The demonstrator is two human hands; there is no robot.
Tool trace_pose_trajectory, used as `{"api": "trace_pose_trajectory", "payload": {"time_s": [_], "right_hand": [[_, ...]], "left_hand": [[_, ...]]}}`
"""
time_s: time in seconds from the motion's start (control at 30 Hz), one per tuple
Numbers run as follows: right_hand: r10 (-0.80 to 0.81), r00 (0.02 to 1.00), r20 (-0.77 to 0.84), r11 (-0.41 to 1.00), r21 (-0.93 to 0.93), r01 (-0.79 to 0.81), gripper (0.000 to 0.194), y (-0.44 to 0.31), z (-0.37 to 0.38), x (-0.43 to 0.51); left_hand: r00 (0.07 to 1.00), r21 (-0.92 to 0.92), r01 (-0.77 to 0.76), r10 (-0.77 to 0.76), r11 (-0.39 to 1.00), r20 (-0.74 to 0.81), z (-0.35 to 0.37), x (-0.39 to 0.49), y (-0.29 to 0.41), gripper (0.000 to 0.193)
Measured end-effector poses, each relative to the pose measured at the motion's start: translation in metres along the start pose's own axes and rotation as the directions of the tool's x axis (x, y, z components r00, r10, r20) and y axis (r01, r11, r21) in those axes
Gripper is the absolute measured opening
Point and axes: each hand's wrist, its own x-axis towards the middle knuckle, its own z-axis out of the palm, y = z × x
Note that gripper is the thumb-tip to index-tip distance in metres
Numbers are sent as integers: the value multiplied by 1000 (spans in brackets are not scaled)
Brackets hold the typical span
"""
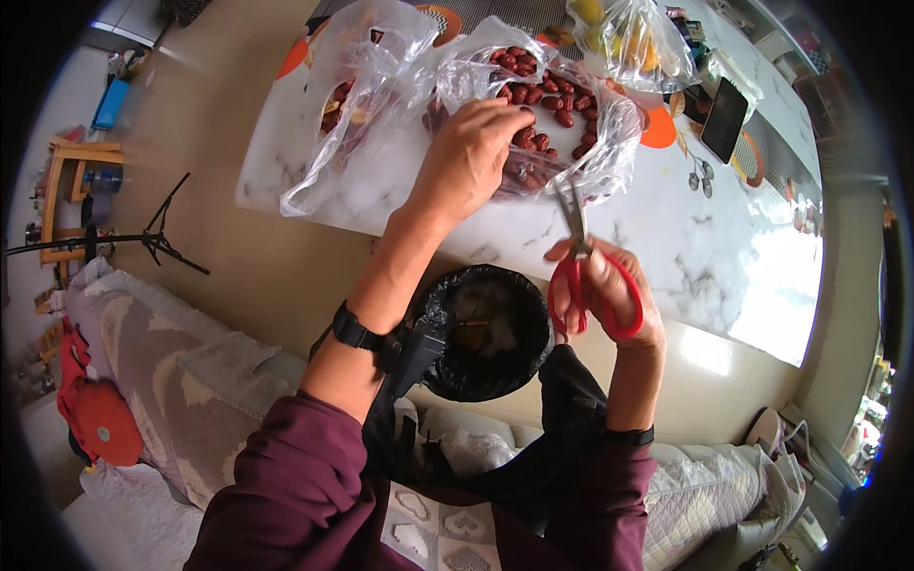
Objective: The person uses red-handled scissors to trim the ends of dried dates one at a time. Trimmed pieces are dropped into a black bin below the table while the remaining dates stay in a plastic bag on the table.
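Dried red dates (pixel 563 118) lie in an opened clear plastic bag (pixel 620 135) on the marble-patterned table (pixel 643 235). Over the bag's left part reaches my left hand (pixel 468 157), its fingertips at a date near its rim; whether they grip it cannot be told. My right hand (pixel 621 285) holds red-handled scissors (pixel 580 250) at the table's front edge, fingers through the loops, blades pointing to the bag and slightly apart. To the left, a second plastic bag (pixel 364 93) contains dates and pale pieces.
A bin with a black liner (pixel 485 385) stands below the table edge, between my legs. A bag of yellow fruit (pixel 628 46) and a smartphone (pixel 724 120) lie at the back right. A sofa (pixel 193 378) is behind me; a black tripod (pixel 153 241) stands on the floor at left.
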Motion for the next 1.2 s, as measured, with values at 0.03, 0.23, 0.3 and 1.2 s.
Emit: {"api": "trace_pose_trajectory", "payload": {"time_s": [0.03,0.23,0.3,1.2], "right_hand": [[-21,995,-95,1000,16,23,60,0,-1,2],[-5,969,-247,994,103,32,56,-6,-1,6],[22,973,-231,993,114,4,55,-9,2,7],[210,912,-352,978,69,-198,63,9,13,20]], "left_hand": [[999,34,-32,32,999,8,2,0,1,24],[956,100,42,-70,994,286,-17,-4,8,11],[914,122,-4,-46,992,402,-26,-4,10,11],[869,117,268,-292,956,399,-19,-16,-1,40]]}}
